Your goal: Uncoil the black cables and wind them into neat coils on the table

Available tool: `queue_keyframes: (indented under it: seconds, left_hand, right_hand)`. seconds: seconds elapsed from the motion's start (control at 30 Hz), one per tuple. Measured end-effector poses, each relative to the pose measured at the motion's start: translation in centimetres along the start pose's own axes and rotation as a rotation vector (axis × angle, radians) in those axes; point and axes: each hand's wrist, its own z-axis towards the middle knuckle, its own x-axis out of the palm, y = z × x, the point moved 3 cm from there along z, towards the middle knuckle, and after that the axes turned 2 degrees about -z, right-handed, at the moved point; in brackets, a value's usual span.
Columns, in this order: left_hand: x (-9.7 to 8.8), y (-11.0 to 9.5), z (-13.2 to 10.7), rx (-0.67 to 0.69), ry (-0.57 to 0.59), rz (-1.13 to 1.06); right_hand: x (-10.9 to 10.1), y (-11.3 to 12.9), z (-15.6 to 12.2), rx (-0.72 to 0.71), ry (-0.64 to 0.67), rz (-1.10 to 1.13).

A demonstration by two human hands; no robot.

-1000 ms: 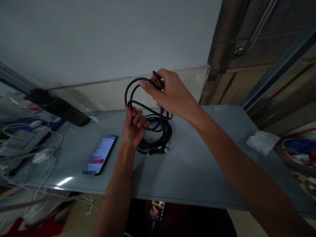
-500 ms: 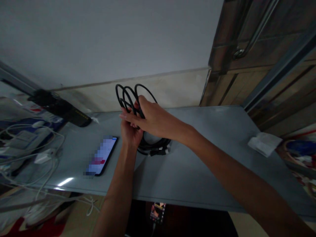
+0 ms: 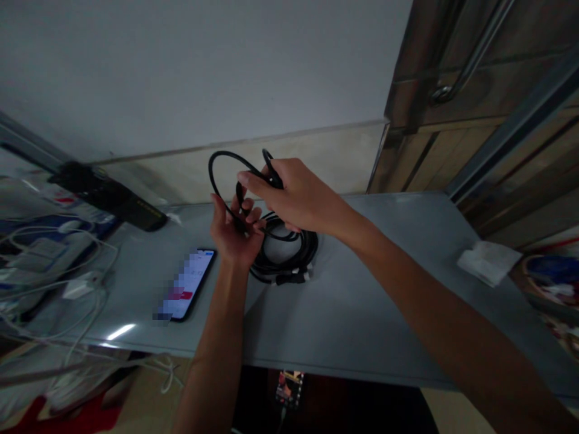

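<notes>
A black cable (image 3: 210, 176) is looped between my two hands above the table. My right hand (image 3: 304, 196) grips part of it from above, with the thumb pressed along the strand. Lower and to the left, my left hand (image 3: 236, 238) is turned palm up, its fingers curled around another part of the same cable and its thumb standing apart. Beneath and behind the hands, more black cable lies coiled (image 3: 312, 248) on the grey tabletop (image 3: 362, 307). A dark connector end (image 3: 292, 278) shows at the near side of this coil.
A lit phone (image 3: 194, 283) lies left of my left forearm. Farther left are a black bottle-like object (image 3: 122, 202), a white plug (image 3: 81, 286) and tangled white cords. Crumpled white paper (image 3: 488, 263) sits near the right edge. A wall (image 3: 289, 66) stands behind the table.
My hands have drawn apart; the right has shifted slightly up and right. The several raised loops have opened into fewer, wider ones. The coil on the table is now more exposed.
</notes>
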Motion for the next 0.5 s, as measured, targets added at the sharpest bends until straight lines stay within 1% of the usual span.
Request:
queue_keyframes:
  seconds: [0.07, 0.13, 0.27, 0.4, 0.5]
  left_hand:
    - [0.3, -0.1, -0.1, -0.015, 0.04, -0.049]
    - [0.6, -0.1, -0.1, -0.022, 0.045, -0.061]
    - [0.9, 0.0, 0.1, 0.018, 0.009, -0.062]
    - [0.6, 0.4, 0.3, 0.047, -0.046, -0.041]
    - [0.6, 0.7, 0.1, 0.017, 0.011, -0.035]
  right_hand:
    - [-0.3, -0.1, 0.0, 0.029, 0.01, 0.06]
    - [-0.7, -0.1, 0.0, 0.027, -0.015, 0.107]
    - [-1.2, 0.0, 0.1, -0.039, -0.094, 0.17]
    - [-1.3, 0.2, 0.1, -0.146, -0.127, 0.227]
    - [-1.3, 0.3, 0.2, -0.176, -0.146, 0.258]
